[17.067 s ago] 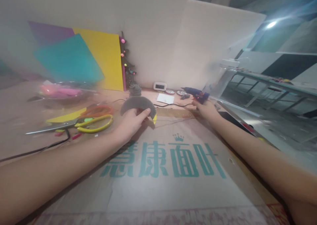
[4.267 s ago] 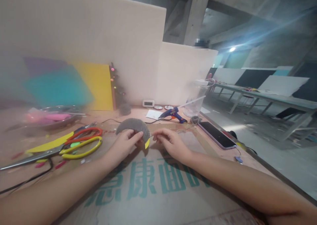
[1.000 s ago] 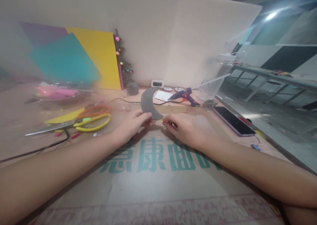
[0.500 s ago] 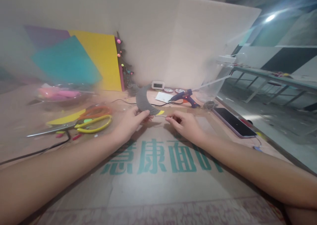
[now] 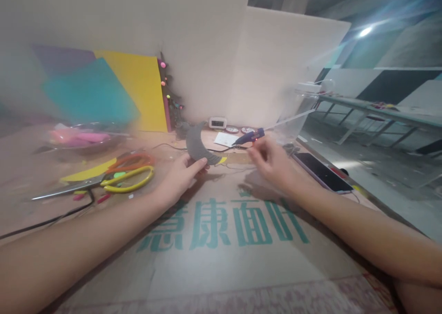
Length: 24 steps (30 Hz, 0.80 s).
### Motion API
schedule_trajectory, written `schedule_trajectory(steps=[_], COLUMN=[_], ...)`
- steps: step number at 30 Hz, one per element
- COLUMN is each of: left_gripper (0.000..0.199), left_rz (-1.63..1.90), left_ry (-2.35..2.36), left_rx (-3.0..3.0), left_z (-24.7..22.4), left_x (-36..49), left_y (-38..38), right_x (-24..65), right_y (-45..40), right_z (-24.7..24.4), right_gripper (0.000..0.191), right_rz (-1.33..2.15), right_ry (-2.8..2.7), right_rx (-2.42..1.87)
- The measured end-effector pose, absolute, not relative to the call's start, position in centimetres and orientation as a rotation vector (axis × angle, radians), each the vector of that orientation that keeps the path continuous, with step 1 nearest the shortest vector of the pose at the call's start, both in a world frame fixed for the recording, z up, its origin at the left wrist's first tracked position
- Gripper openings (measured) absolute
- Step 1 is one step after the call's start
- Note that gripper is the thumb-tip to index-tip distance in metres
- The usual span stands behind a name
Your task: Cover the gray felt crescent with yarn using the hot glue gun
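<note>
Grey crescent (image 5: 195,141) held just above desk (image 5: 147,141), looks mostly wrapped w/ cord (image 5: 209,158), yellow tip (image 5: 223,159) left bare; L hand (image 5: 181,173) pinching it, R hand (image 5: 272,162) half-curled by glue gun (image 5: 249,138), grip unclear.

Green lettering 康面叶 (image 5: 251,223) follows a partly covered character (image 5: 165,238) on the sheet (image 5: 214,272).

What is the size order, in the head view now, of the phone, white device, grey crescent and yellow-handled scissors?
Yellow-handled scissors
Phone and grey crescent: unranked, since the left hand partly covers the crescent
White device
</note>
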<state>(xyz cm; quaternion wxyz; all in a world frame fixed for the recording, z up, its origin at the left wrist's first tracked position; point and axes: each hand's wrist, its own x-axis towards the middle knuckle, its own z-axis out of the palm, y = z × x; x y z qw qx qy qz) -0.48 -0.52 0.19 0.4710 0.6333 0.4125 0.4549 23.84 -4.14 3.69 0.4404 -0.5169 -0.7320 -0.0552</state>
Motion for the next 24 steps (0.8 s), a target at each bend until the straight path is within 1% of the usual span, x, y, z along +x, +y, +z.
schedule_trajectory(steps=[2, 5, 7, 9, 10, 13, 14, 17, 20, 24], left_gripper=[0.034, 0.033, 0.032, 0.031, 0.031, 0.03, 0.029, 0.028, 0.03, 0.031], left_rz=[1.123, 1.137, 1.13, 1.13, 1.127, 1.103, 1.095, 1.087, 1.08, 1.084], left_ry=[1.009, 0.985, 0.981, 0.989, 0.991, 0.983, 0.98, 0.98, 0.987, 0.973], left_rx=[1.557, 1.577, 1.588, 1.592, 1.592, 1.593, 1.594, 1.604, 1.613, 1.612], left_z=[0.0, -0.2, -0.3, -0.3, -0.3, -0.2, -0.2, -0.1, -0.1, -0.2], left_x=[-0.5, -0.5, -0.4, -0.4, -0.4, -0.3, -0.3, -0.3, -0.4, -0.4], left_y=[-0.4, -0.3, -0.2, -0.2, -0.1, -0.1, -0.1, -0.2, -0.3, -0.2], right_x=[26.6, 30.8, 32.6, 33.3, 33.3, 32.9, 32.8, 32.7, 32.8, 32.6], right_y=[-2.4, 0.2, 1.5, 2.4, 2.7, 3.2, 3.3, 3.3, 3.3, 3.1], right_z=[4.0, 3.5, 2.8, 2.0, 1.7, 0.9, 0.7, 0.3, 0.0, 0.0], right_gripper=[0.029, 0.04, 0.039, 0.031, 0.032, 0.055, 0.058, 0.05, 0.041, 0.042], right_rz=[-0.263, -0.356, -0.344, -0.259, -0.206, -0.035, 0.004, 0.02, -0.016, -0.06], right_ry=[-1.624, -1.536, -1.557, -1.616, -1.654, -1.792, -1.826, -1.837, -1.817, -1.776], right_rx=[-1.286, -1.513, -1.651, -1.659, -1.626, -1.558, -1.578, -1.682, -1.683, -1.66])
